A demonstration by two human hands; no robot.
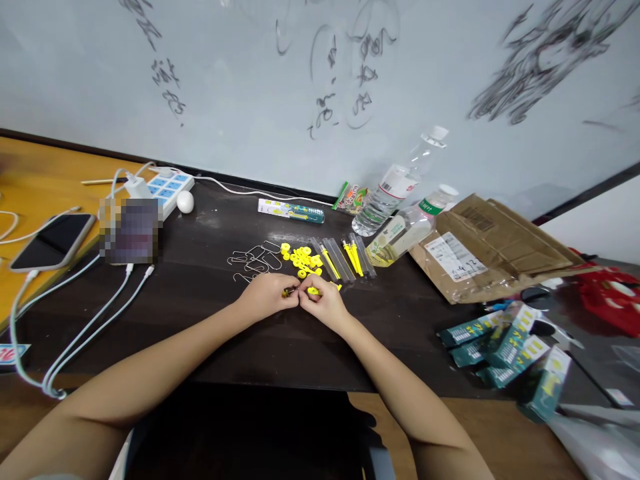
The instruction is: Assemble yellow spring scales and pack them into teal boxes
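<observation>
My left hand (265, 295) is closed in a pinch around something small, with a bit of dark yellow and thin metal showing at its fingertips. Touching it, fingertip to fingertip, my right hand (327, 305) pinches too, and a small yellow plastic part (313, 291) shows between its thumb and finger. Just beyond the hands lies a pile of small yellow plastic pieces (303, 257). Bent metal wire hooks (256, 259) are heaped to its left. On the right are clear plastic tubes (337, 259) and yellow sticks (353, 257).
A narrow printed box (291, 211) lies at the back, near a snack packet (351, 198) and two bottles (383, 200) (407, 230). Rightward are a cardboard parcel (480, 247) and several green boxes (510, 340). A power strip (173, 190), phone (53, 241) and white cables (95, 327) occupy the left.
</observation>
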